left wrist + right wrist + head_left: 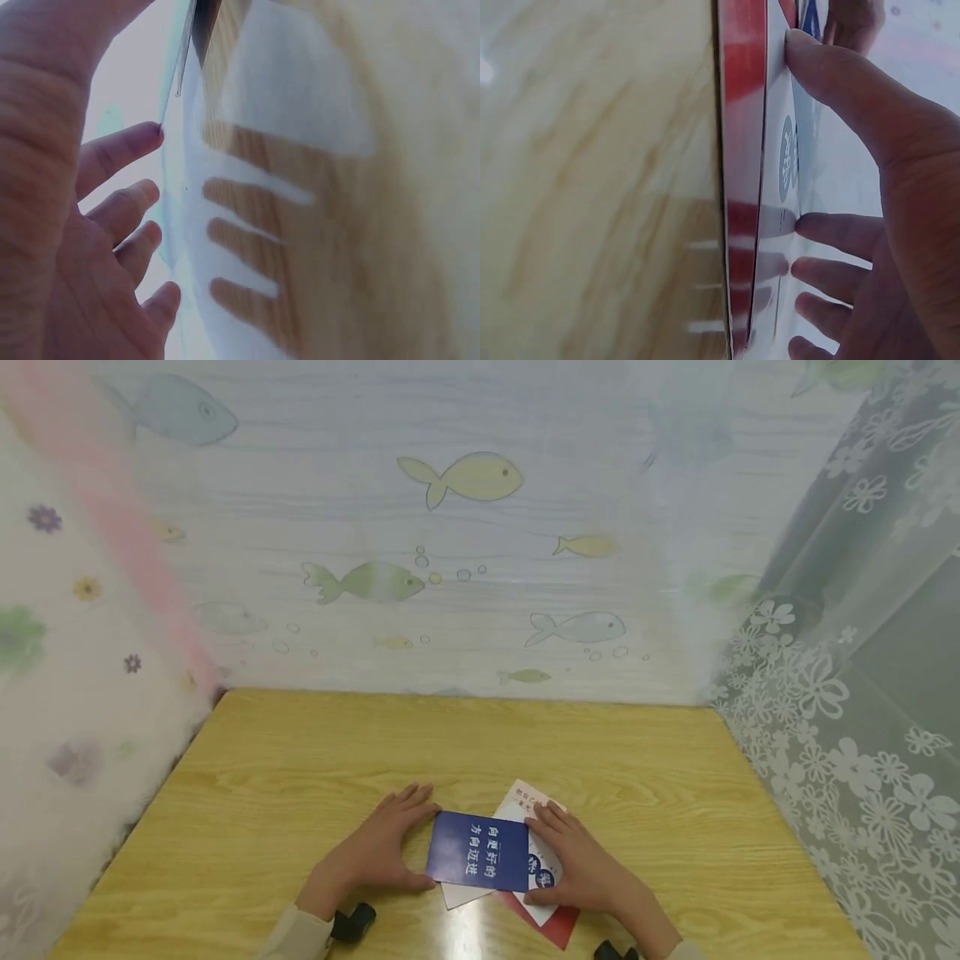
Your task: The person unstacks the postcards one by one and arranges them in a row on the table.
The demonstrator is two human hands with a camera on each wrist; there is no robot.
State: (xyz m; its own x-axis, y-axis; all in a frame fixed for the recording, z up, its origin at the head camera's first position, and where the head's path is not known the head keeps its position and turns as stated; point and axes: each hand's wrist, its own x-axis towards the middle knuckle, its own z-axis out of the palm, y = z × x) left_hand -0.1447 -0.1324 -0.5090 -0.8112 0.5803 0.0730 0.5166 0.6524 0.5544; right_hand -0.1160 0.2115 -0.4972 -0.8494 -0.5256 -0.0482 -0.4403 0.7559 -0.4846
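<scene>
My left hand (378, 843) holds the left end of a thin blue notebook (450, 843) with white writing. Its thumb is at the near corner, its fingers at the far one. My right hand (581, 868) grips the opposite end the same way, thumb and index finger at the two edges. Under the blue notebook, fanned out, lie a pale one with red writing (516, 806), a white one with dark blue circles (543, 914) and a red one (561, 933). In the right wrist view the red cover (746, 127) shows below the white one (774, 157).
The wood-grain table (300, 735) extends around the notebooks on all sides. A fish-patterned cloth (360, 643) hangs behind it. White flower lace (847, 777) hangs along the right side and a flowered cloth (82, 693) along the left.
</scene>
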